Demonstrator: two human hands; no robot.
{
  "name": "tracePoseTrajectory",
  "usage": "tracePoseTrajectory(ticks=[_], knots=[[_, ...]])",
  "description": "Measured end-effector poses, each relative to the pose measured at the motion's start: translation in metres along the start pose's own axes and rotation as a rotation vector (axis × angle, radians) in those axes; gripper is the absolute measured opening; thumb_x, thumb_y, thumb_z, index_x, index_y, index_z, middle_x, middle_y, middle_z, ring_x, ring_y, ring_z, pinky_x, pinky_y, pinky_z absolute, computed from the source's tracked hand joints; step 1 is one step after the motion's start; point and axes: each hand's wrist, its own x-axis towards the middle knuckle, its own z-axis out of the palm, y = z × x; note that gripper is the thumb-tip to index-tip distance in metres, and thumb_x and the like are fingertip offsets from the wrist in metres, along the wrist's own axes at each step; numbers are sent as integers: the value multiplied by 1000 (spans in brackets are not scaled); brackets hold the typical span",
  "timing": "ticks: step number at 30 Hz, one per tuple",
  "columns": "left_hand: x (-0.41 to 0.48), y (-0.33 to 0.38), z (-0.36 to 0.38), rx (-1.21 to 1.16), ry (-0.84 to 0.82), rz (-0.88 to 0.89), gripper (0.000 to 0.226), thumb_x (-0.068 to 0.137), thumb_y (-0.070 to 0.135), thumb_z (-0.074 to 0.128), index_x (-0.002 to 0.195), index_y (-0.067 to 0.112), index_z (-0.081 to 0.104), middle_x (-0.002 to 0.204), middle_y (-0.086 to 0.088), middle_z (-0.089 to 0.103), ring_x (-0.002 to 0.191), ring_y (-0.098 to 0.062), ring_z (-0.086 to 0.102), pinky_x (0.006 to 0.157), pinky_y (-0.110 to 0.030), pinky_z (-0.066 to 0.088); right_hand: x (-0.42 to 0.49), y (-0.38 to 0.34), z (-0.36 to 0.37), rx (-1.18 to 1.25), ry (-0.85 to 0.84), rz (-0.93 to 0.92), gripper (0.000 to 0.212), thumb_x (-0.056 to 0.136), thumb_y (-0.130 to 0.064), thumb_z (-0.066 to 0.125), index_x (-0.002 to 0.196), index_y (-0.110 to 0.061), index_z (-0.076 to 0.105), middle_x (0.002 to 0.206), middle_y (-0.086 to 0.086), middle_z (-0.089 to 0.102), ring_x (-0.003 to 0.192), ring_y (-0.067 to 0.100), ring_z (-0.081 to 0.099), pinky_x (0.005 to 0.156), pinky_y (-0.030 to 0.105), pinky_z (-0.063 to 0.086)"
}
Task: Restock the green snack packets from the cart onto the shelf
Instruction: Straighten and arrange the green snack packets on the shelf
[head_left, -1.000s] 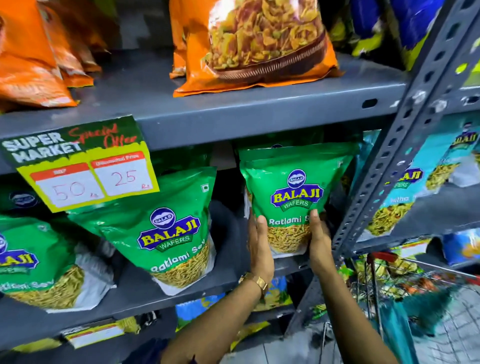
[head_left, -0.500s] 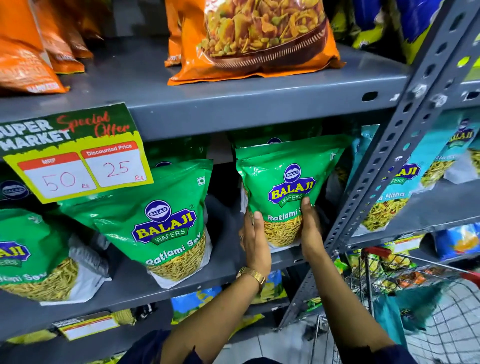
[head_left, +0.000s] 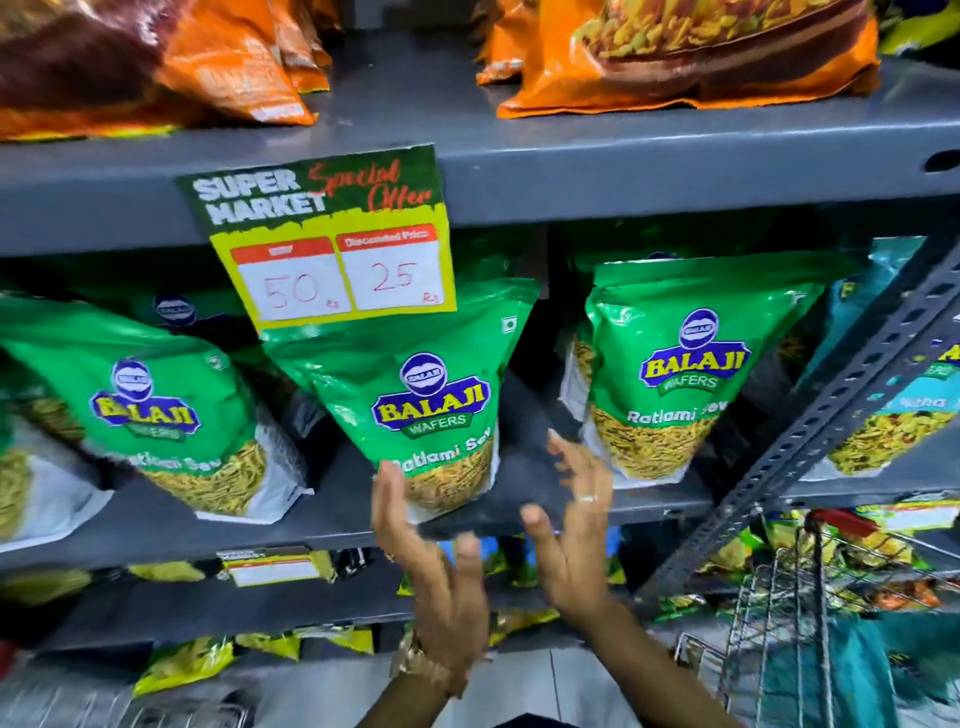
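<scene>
On the grey shelf (head_left: 156, 525), three green packets stand in a row, each glossy with a blue-and-yellow logo and a clear window of yellow sev. The middle packet (head_left: 431, 400) leans forward, its lower left corner just above the left hand's (head_left: 441, 587) fingertips, seemingly touching, though blur hides it. The left packet (head_left: 171, 415) lies well left of both hands; the right packet (head_left: 685, 374) stands just beyond the right hand's (head_left: 576, 525) spread fingers. Both hands are open, holding nothing. The price tag (head_left: 332, 244) hangs above.

Three green packets (head_left: 426, 395) face front, two hands (head_left: 447, 582), one price sign (head_left: 332, 244).
</scene>
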Motion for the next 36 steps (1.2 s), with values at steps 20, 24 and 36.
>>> tracePoseTrajectory(ticks=[20, 24, 36], knots=[[70, -48, -4, -516, 133, -712, 49, 100, 52, 16, 129, 31, 50, 123, 16, 62, 109, 4, 63, 83, -13, 55, 49, 8, 78, 488, -79, 409, 97, 66, -86, 47, 135, -18, 46, 136, 3, 54, 127, 11, 51, 106, 29, 43], [75, -44, 2, -515, 149, -744, 53, 100, 52, 19, 133, 26, 52, 125, 9, 65, 110, -2, 64, 78, -13, 57, 52, 9, 72, 500, -128, 398, 71, 68, -85, 46, 110, -29, 59, 109, -14, 67, 104, -2, 61, 90, 19, 46], [76, -41, -21, -220, -16, -628, 47, 92, 68, 20, 114, 46, 56, 126, 17, 60, 122, -5, 55, 105, -33, 45, 48, -5, 83, 478, 124, 407, 93, 69, -83, 48, 142, -27, 34, 143, 0, 51, 132, 14, 48, 107, 41, 39]])
